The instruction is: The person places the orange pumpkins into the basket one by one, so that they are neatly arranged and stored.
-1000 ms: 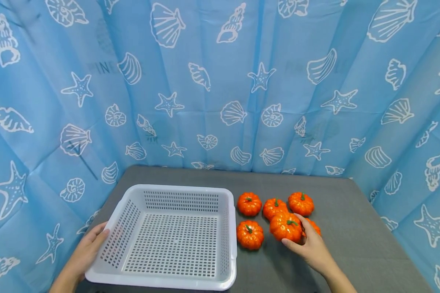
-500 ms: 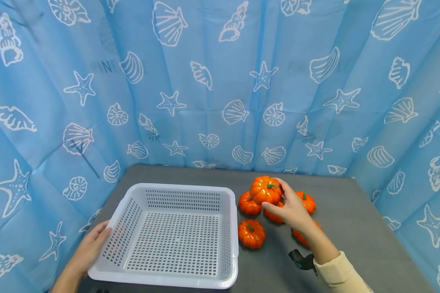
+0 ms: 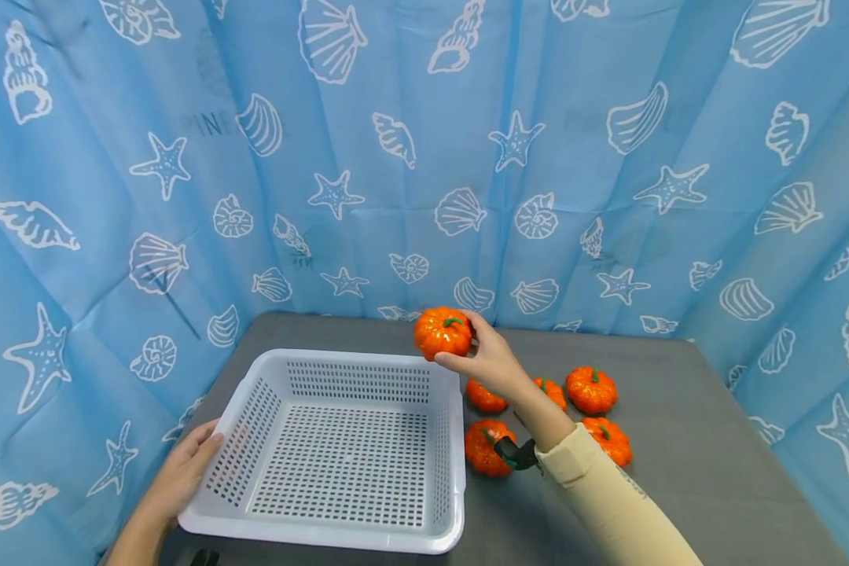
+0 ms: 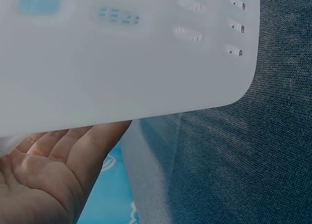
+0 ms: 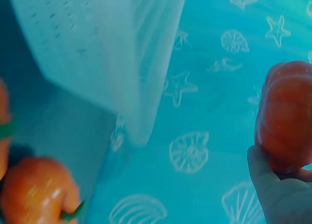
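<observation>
Pumpkin (image 3: 442,333) up by far right corner of basket (image 3: 325,536), likely to clear rim; our right hand (image 3: 490,358) pinches it, thumb opposite fingers. Our left hand (image 3: 179,473) grips left rim, presumably steadying; fingers partly hidden. Five other pumpkins (image 3: 590,392) on table (image 3: 714,472).
</observation>
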A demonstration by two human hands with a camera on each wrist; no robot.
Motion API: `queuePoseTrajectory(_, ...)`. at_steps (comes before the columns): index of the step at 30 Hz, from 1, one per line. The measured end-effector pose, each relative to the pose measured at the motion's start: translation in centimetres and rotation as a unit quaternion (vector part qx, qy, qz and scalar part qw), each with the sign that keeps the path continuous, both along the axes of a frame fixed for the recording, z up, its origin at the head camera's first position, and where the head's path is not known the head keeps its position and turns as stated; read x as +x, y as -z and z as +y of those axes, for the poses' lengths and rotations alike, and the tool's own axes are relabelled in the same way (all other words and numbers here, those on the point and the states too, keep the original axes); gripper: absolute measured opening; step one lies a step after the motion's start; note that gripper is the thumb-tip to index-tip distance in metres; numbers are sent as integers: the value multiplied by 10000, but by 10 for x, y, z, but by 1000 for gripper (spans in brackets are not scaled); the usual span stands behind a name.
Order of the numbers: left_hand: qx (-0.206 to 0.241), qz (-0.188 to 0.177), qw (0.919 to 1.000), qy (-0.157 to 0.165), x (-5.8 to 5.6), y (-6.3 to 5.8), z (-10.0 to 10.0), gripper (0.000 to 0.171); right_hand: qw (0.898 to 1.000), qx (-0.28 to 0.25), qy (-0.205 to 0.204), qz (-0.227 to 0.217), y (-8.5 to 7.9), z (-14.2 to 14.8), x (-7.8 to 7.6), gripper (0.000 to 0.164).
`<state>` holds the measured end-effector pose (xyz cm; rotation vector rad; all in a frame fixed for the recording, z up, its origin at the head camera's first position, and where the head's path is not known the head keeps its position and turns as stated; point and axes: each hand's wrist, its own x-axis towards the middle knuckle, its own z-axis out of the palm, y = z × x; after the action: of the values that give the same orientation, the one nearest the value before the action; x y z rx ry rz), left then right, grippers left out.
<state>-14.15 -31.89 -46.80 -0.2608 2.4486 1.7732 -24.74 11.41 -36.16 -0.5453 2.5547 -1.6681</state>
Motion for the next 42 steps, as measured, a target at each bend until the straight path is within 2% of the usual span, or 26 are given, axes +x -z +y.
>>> queuePoseTrajectory(9,-91,-246,9996,-124,-2,-4,2,61,9992,-46,-382,-116,-7,-62,-19,77)
queuePoseTrajectory(14,-87,-283,9995,-132,-3,-4,2,60,9973,-111,-686,-222,-2,-100,-24,78)
queuePoseTrajectory(18,-117,-252,9996,-107,-6,-5,3,59,9958,42,-890,-230,7,-129,-25,78)
queuePoseTrajectory(26,-196,-183,9996,-78,-12,-8,9,57,9920,642,-1076,-152,36,-177,-18,75)
queuePoseTrajectory(34,-122,-154,9998,-100,-14,-8,13,58,9880,1062,-1109,-193,74,-196,-18,71)
queuePoseTrajectory(39,-131,-141,9997,-178,-6,-2,10,57,9824,1436,-1158,-290,101,-206,-14,67)
queuePoseTrajectory(42,-131,-137,9995,-257,0,0,5,56,9792,1605,-1181,-387,111,-214,-10,68)
